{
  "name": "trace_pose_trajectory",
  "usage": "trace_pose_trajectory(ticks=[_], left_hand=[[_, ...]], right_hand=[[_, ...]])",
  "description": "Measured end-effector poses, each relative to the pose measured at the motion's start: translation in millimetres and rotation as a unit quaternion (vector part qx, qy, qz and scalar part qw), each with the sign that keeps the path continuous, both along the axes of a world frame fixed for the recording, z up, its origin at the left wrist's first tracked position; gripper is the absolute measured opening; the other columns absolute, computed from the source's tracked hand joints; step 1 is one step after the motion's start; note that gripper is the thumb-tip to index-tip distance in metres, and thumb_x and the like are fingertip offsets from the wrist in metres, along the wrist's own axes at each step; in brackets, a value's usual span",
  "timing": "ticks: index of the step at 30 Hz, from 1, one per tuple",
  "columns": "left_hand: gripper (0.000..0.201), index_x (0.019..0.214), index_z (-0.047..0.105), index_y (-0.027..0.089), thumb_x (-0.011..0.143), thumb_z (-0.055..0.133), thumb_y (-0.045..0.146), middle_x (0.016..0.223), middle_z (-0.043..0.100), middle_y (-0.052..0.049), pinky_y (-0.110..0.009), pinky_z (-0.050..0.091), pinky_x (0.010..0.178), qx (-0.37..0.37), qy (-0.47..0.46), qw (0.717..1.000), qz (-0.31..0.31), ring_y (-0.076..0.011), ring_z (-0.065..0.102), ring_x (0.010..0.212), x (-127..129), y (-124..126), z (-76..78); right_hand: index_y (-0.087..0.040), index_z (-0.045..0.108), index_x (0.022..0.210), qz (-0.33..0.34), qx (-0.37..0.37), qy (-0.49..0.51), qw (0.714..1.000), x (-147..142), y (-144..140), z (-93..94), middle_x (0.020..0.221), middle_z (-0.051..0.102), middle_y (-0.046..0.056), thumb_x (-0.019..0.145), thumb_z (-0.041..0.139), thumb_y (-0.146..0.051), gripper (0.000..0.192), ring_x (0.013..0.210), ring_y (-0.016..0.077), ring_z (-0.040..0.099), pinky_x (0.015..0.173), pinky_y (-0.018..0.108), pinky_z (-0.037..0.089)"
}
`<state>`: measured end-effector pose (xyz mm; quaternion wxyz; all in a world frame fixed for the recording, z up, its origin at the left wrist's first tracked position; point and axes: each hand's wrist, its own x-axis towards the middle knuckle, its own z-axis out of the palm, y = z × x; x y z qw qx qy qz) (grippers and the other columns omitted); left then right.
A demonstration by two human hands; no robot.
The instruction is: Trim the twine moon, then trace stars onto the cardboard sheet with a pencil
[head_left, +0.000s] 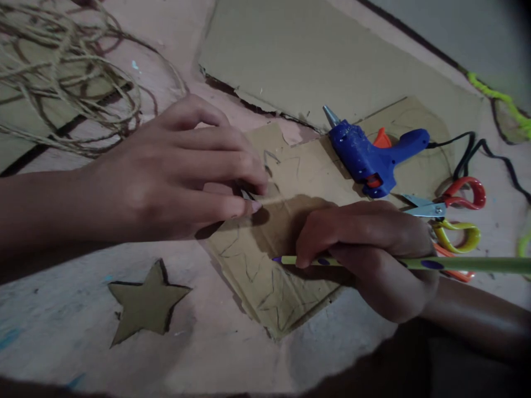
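Observation:
My left hand is over the left edge of a piece of brown cardboard. Its fingers are bent and apart, with the thumb and fingertips down on the board and nothing plainly held. In my right hand is a light green pen with purple spots, its purple tip just over the board. Star outlines and other thin dark lines are drawn on the cardboard. A cut-out cardboard star lies apart, below my left hand.
Beyond my right hand lie a blue glue gun with a dark cord and scissors with red and yellow handles. Tangled twine is at upper left. A large cardboard sheet lies at the back, bright yellow-green cord at right.

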<state>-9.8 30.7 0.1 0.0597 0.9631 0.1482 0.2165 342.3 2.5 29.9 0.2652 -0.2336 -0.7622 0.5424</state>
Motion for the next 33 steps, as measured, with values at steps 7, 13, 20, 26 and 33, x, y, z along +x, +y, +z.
trace_pose_trajectory(ticks=[7,13,20,26,33], left_hand=[[0.029,0.143,0.081,0.029,0.14,0.053,0.035,0.165,0.091,-0.004,-0.052,0.055,0.133,-0.002,0.004,1.0,0.001,-0.0258,0.087,0.152,-4.3,0.0,-0.4],[0.038,0.136,0.082,0.027,0.142,0.045,0.036,0.164,0.091,-0.004,-0.052,0.052,0.134,0.0,-0.007,1.0,0.002,-0.0257,0.085,0.152,-3.2,2.8,-7.3],[0.032,0.135,0.087,0.031,0.138,0.056,0.033,0.163,0.093,-0.001,-0.053,0.057,0.138,-0.018,-0.006,1.0,0.008,-0.0253,0.087,0.153,0.4,2.3,-4.5],[0.031,0.137,0.086,0.032,0.139,0.055,0.033,0.161,0.093,0.0,-0.051,0.055,0.138,-0.002,-0.014,1.0,0.015,-0.0255,0.088,0.15,2.4,2.0,-8.7],[0.035,0.137,0.087,0.031,0.141,0.053,0.038,0.165,0.092,0.001,-0.049,0.054,0.14,-0.017,-0.003,1.0,0.007,-0.0251,0.088,0.15,-0.3,1.6,-0.8]], right_hand=[[-0.021,0.084,0.112,0.025,0.017,-0.001,1.0,1.0,3.4,-1.2,0.1,0.091,0.001,0.12,0.063,-0.007,0.026,0.086,0.0116,0.086,0.079,0.022,0.069],[-0.021,0.084,0.11,0.034,0.011,0.001,0.999,-0.2,2.8,-4.8,0.098,0.089,0.004,0.121,0.059,-0.01,0.03,0.084,0.0148,0.083,0.074,0.027,0.068],[-0.024,0.083,0.103,-0.012,0.007,0.002,1.0,0.6,-1.0,-2.3,0.094,0.087,0.001,0.118,0.064,-0.007,0.029,0.08,0.0151,0.082,0.072,0.028,0.067],[-0.024,0.081,0.098,-0.029,0.0,-0.027,0.999,1.4,-1.7,-0.2,0.089,0.084,0.0,0.115,0.061,-0.005,0.033,0.076,0.0136,0.079,0.068,0.025,0.063],[-0.023,0.083,0.103,0.007,0.018,-0.026,0.999,0.0,-1.8,-1.5,0.093,0.087,0.001,0.117,0.062,-0.008,0.03,0.08,0.0139,0.082,0.073,0.026,0.066]])
